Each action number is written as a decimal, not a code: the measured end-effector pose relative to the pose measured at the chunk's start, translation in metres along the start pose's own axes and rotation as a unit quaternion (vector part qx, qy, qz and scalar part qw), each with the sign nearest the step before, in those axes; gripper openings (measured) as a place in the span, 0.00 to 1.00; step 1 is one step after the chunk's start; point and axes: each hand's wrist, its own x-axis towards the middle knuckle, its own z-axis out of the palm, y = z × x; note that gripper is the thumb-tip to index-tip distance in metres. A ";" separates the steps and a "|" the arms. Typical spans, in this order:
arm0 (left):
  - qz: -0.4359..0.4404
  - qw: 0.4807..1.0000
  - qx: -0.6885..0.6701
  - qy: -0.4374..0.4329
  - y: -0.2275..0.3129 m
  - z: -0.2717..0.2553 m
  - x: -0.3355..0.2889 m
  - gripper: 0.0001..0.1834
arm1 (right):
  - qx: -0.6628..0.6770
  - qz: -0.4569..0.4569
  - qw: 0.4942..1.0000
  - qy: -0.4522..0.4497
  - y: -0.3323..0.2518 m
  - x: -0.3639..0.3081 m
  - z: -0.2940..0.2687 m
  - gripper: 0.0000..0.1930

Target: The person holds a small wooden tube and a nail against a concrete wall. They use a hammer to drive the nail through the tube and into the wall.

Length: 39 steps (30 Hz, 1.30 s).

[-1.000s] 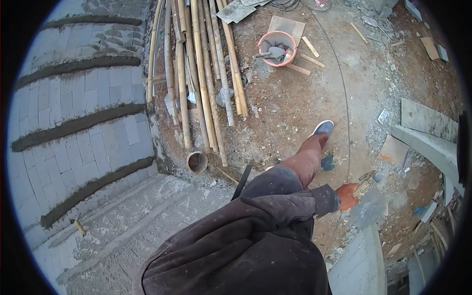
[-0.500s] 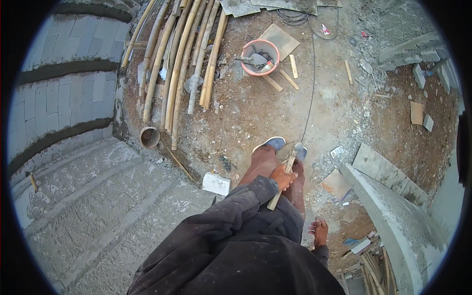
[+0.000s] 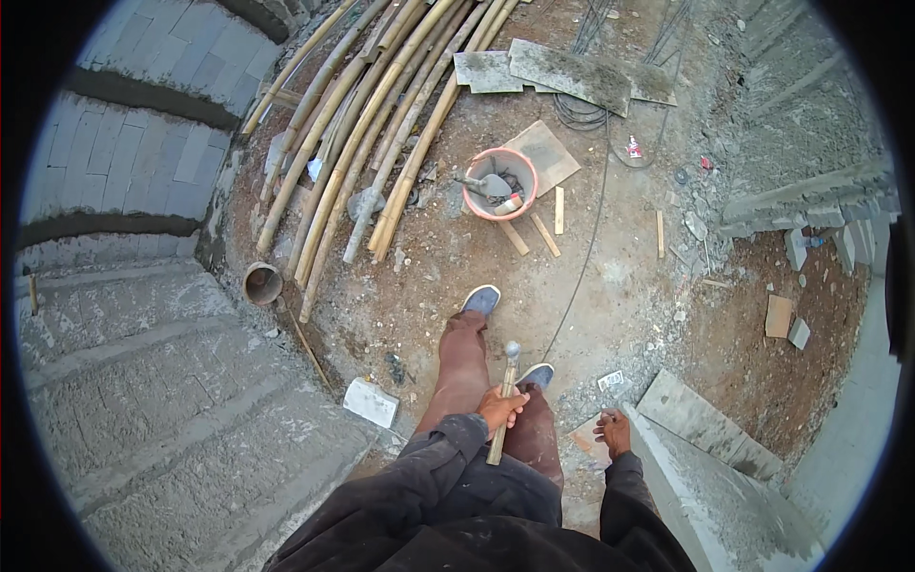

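Observation:
My left hand (image 3: 500, 408) is wrapped round the wooden handle of a hammer (image 3: 508, 378). The hammer's small rounded grey head points forward, away from my body, and the handle's end sticks out behind the fist, over my thighs. Off to the right, my right hand (image 3: 613, 432) hangs with loosely bent fingers spread a little, and nothing shows in it. It appears over the near end of a pale concrete slab (image 3: 691, 486); whether it touches the slab I cannot tell.
Ahead stands a pink-rimmed bucket (image 3: 500, 215) with a trowel inside, beside a square board (image 3: 548, 157). Long bamboo poles (image 3: 381, 124) lie at the far left. A black cable (image 3: 589, 257) crosses the dirt toward my foot. A white block (image 3: 371, 402) sits left of my legs.
My left foot has stepped forward, ahead of the right. The hammer stays in my left hand, now pointing more directly forward. My right hand has swung forward, and the view has shifted.

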 end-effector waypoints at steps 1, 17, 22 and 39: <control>0.016 0.999 -0.031 -0.013 0.007 -0.009 0.018 0.15 | -0.015 -0.003 1.000 -0.009 -0.017 0.015 0.011 0.14; 0.060 0.982 -0.152 0.100 0.107 -0.111 0.233 0.12 | 0.138 -0.006 0.989 -0.061 -0.258 0.274 0.310 0.50; 0.092 0.967 -0.207 0.118 0.123 -0.121 0.277 0.12 | 0.170 -0.062 0.983 0.018 -0.329 0.365 0.375 0.52; 0.040 0.958 -0.218 0.183 0.123 -0.075 0.271 0.10 | 0.162 -0.121 0.979 -0.034 -0.313 0.464 0.440 0.20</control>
